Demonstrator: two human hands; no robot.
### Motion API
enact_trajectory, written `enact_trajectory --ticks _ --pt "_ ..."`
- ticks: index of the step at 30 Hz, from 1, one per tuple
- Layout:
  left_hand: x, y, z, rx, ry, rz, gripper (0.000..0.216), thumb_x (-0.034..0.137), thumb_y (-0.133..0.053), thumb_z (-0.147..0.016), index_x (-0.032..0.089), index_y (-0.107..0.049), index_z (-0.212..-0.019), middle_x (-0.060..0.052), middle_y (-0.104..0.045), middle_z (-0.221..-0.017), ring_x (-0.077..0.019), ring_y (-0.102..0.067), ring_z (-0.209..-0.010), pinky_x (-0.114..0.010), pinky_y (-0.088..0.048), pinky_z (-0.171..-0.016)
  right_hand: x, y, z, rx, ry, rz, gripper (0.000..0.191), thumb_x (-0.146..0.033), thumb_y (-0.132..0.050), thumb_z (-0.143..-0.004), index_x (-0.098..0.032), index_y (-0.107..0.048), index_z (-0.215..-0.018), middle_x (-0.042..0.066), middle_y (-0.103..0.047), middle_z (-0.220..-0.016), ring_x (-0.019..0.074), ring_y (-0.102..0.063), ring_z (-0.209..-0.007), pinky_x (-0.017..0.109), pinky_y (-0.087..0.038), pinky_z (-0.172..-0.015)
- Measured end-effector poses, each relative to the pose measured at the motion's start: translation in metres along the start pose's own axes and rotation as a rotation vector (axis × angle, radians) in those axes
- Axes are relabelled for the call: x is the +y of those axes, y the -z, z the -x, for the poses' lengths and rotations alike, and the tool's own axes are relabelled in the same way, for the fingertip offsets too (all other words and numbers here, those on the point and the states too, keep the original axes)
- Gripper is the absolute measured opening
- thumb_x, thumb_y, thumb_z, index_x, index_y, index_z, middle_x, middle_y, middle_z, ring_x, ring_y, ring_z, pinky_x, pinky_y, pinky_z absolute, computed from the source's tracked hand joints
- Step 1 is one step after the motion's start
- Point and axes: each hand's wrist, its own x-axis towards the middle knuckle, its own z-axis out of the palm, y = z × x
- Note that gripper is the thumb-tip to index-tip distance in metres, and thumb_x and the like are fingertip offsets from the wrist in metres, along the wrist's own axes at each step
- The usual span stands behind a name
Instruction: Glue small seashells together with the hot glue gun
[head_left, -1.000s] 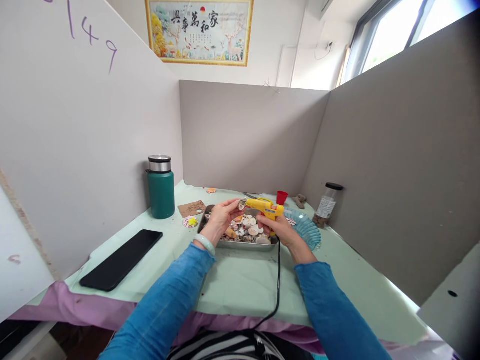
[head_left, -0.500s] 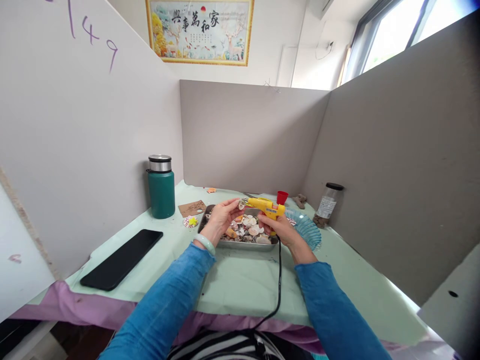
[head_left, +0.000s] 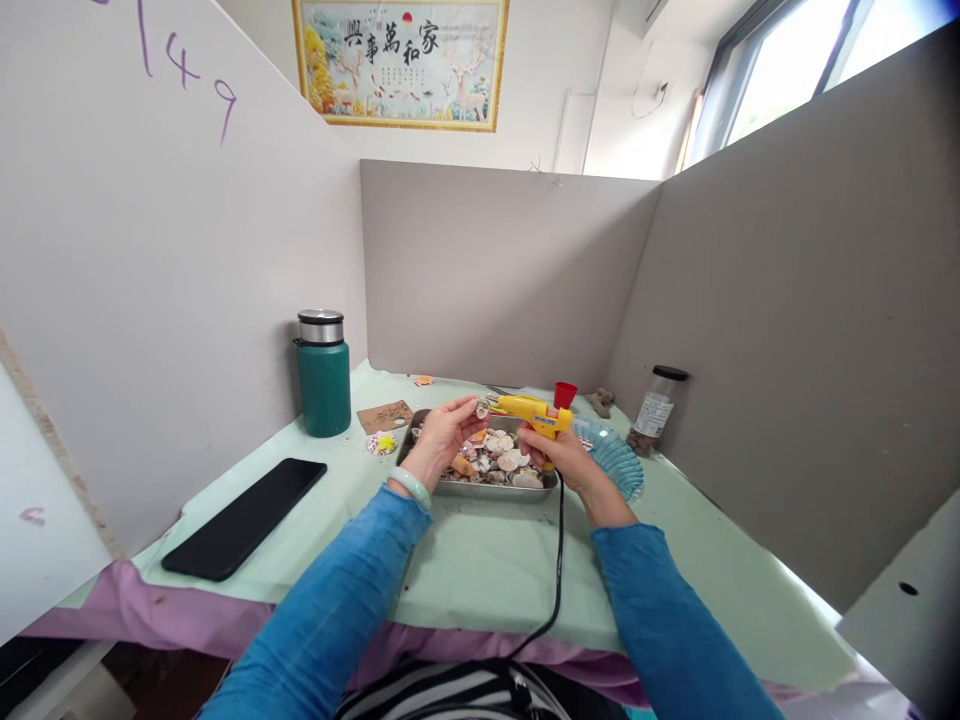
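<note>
My right hand (head_left: pixel 553 455) grips a yellow glue gun (head_left: pixel 531 411) by its handle, nozzle pointing left. The gun's black cord (head_left: pixel 559 560) runs down off the table's front edge. My left hand (head_left: pixel 444 430) pinches a small shell (head_left: pixel 483 408) right at the nozzle tip. Both hands hover over a metal tray (head_left: pixel 491 488) filled with several shells (head_left: pixel 501 455).
A green flask (head_left: pixel 322 374) stands at the left by the partition. A black phone (head_left: pixel 244 517) lies near the front left. Right of the tray sit a ribbed blue dish (head_left: pixel 616 458), a red cup (head_left: pixel 565 394) and a dark-lidded jar (head_left: pixel 655 408). Grey partitions enclose the table.
</note>
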Motion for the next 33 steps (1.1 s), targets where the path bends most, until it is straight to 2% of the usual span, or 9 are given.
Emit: enact_trajectory --ticks 6,21,29,33 --pt "0.0005 -0.0011 0.0014 -0.007 0.014 0.011 0.016 0.012 -0.068 -0.073 0.009 -0.064 -0.088 -0.006 -0.067 -0.072 -0.0148 -0.065 -0.067 -0.029 -0.053 -0.070 0.0019 0.0000 -0.0008 0.034 0.012 0.005 0.032 -0.048 -0.064 -0.075 -0.017 -0.055 -0.072 0.000 -0.055 -0.059 0.0071 -0.041 -0.042 0.021 -0.029 -0.040" --pt "0.0004 -0.0028 0.0023 -0.007 0.023 -0.029 0.014 0.012 -0.067 -0.074 0.008 -0.066 -0.087 -0.008 -0.068 -0.073 -0.0154 -0.065 -0.066 -0.029 -0.054 -0.070 -0.0009 -0.0011 0.0008 -0.040 0.005 -0.002 0.030 -0.046 -0.064 -0.075 -0.018 -0.056 -0.078 -0.002 -0.054 -0.059 0.0061 -0.039 -0.042 0.021 -0.029 -0.041" --pt "-0.0010 -0.0018 0.0012 0.006 0.021 -0.036 0.015 0.011 -0.068 -0.072 0.008 -0.066 -0.087 -0.008 -0.068 -0.075 -0.0152 -0.065 -0.066 -0.029 -0.054 -0.069 -0.0036 -0.0031 0.0009 -0.032 -0.001 -0.003 0.030 -0.046 -0.066 -0.073 -0.018 -0.057 -0.078 -0.002 -0.055 -0.058 0.0066 -0.039 -0.041 0.022 -0.031 -0.041" --pt "0.0009 -0.0035 0.0028 0.004 0.024 -0.005 0.014 0.011 -0.068 -0.072 0.008 -0.066 -0.086 -0.007 -0.068 -0.073 -0.0147 -0.065 -0.066 -0.028 -0.054 -0.069 -0.0033 -0.0034 0.0003 0.021 0.007 -0.011 0.030 -0.047 -0.065 -0.073 -0.018 -0.057 -0.075 -0.002 -0.055 -0.059 0.0066 -0.038 -0.041 0.022 -0.030 -0.041"
